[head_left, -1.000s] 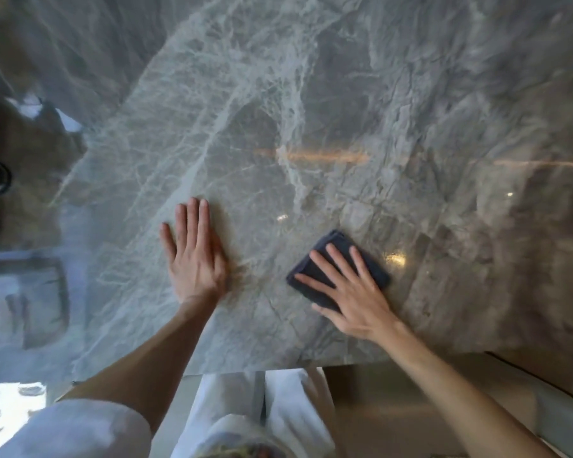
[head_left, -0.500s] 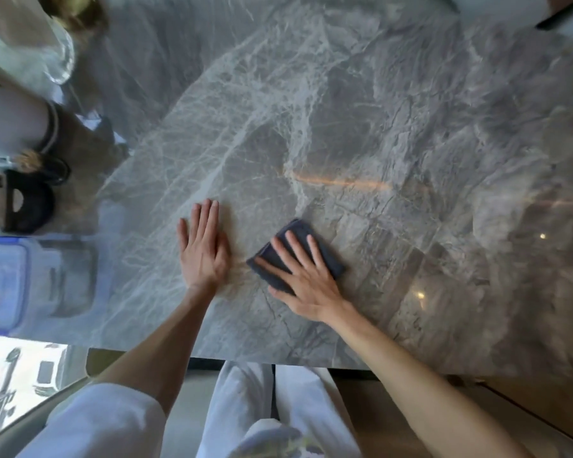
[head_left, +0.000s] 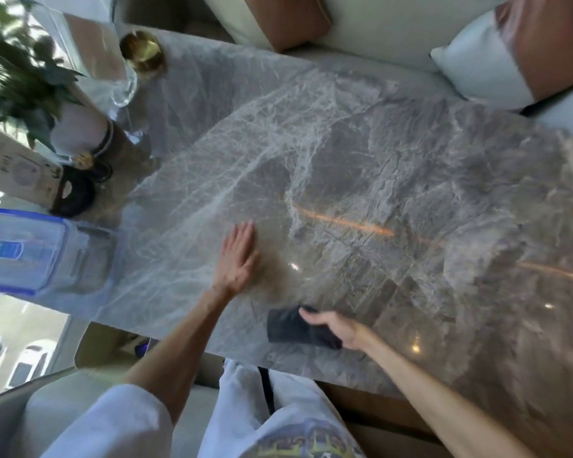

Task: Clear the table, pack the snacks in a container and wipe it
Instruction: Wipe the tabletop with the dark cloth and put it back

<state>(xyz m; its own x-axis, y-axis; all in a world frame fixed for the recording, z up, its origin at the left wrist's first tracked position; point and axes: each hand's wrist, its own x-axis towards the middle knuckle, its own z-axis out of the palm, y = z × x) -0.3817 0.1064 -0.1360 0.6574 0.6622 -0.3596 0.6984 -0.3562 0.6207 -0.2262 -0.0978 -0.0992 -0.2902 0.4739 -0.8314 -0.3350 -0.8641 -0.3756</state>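
Marble table (head_left: 411,166), grey, white-veined, glossy. Dark cloth (head_left: 291,327) lying near its front edge. Right hand (head_left: 339,327) on the cloth, fingers curled over it, gripping. Left hand (head_left: 239,256) flat on the marble, fingers straight and together, apart from the cloth. Clear container (head_left: 40,252) with blue-trimmed lid at the left edge; contents cannot be made out. Potted plant (head_left: 24,77) at far left corner
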